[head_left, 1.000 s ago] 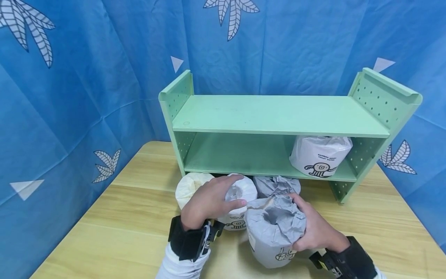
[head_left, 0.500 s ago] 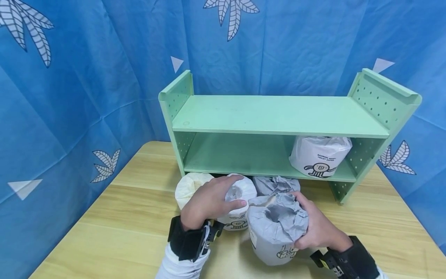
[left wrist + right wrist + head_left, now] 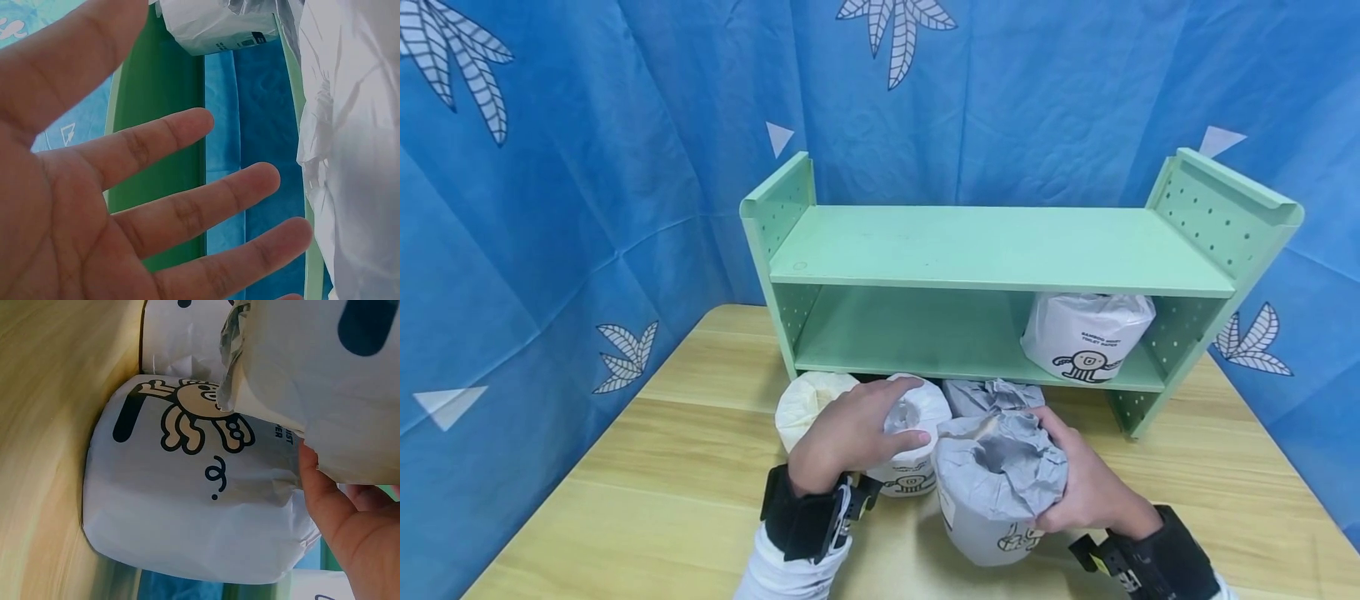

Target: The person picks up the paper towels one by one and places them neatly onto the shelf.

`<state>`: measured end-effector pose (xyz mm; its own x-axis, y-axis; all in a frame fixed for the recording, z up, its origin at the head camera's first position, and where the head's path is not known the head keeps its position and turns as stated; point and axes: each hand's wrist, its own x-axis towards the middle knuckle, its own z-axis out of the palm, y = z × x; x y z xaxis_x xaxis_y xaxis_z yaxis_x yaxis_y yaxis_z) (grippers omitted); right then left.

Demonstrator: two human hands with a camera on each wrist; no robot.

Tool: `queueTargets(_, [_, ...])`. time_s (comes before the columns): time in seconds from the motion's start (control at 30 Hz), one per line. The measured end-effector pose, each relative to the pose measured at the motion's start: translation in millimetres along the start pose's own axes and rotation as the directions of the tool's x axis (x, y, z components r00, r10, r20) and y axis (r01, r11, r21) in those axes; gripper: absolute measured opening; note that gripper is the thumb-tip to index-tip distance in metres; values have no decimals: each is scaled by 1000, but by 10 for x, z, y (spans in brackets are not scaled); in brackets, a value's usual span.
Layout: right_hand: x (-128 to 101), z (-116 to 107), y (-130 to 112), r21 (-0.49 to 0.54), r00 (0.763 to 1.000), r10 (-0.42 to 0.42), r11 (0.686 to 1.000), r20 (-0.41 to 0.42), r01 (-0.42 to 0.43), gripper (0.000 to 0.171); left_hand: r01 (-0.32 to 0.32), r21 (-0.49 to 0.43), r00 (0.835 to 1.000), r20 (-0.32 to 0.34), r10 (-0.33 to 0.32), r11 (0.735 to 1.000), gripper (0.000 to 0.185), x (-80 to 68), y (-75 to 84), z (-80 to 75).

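My right hand (image 3: 1086,487) grips a toilet paper roll (image 3: 985,508) in a pale wrapper, its crumpled grey top facing up. In the right wrist view, the hand (image 3: 356,531) holds this roll at its edge, beside another wrapped roll (image 3: 200,519). My left hand (image 3: 850,429) is over a white toilet paper roll (image 3: 906,479) and beside a cream-topped roll (image 3: 797,408). Its fingers (image 3: 187,212) are spread and fairly straight in the left wrist view, with nothing between them. Another grey-topped roll (image 3: 1000,396) stands behind the held one, partly hidden.
A green two-tier shelf (image 3: 1000,246) with perforated sides stands at the back of the wooden table (image 3: 647,500). On its lower tier, towards the right, sits a wrapped toilet paper roll (image 3: 1086,337). A blue patterned curtain (image 3: 1037,100) hangs behind.
My right hand has shifted the held toilet paper roll slightly right and away from me. The left hand stays in place.
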<state>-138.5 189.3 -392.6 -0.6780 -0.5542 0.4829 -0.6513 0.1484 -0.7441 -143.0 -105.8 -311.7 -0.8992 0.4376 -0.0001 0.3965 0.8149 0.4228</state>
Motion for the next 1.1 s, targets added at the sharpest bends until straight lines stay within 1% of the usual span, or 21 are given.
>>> queueTargets(0.2, [13,-9,-11,-30,1000,5,1000,-15,-5,98,-2,1,1000,0,2,1000,65,-11,-7,-5])
queueTargets(0.43, [32,-19,-9,-40,1000,-22,999,-7,22,98,0,-4,1000,3,0,1000,66,-18,-9,-13])
queueTargets(0.7, [37,-26,-37,-42,1000,-6,999,-24,5,97,0,0,1000,6,0,1000,66,-16,-23,-7])
queueTargets(0.8, [52,-30,-50,-52,1000,-15,999,-25,13,96,-11,3,1000,5,11,1000,66,-14,-29,-5])
queueTargets(0.93, [80,-31,-75,-46,1000,-18,999,-20,17,96,-26,7,1000,-4,26,1000,65,-11,-34,-7])
queueTargets(1.1, [107,-24,-106,-13,1000,-8,1000,-16,8,98,-34,7,999,-7,34,999,65,-12,-27,-15])
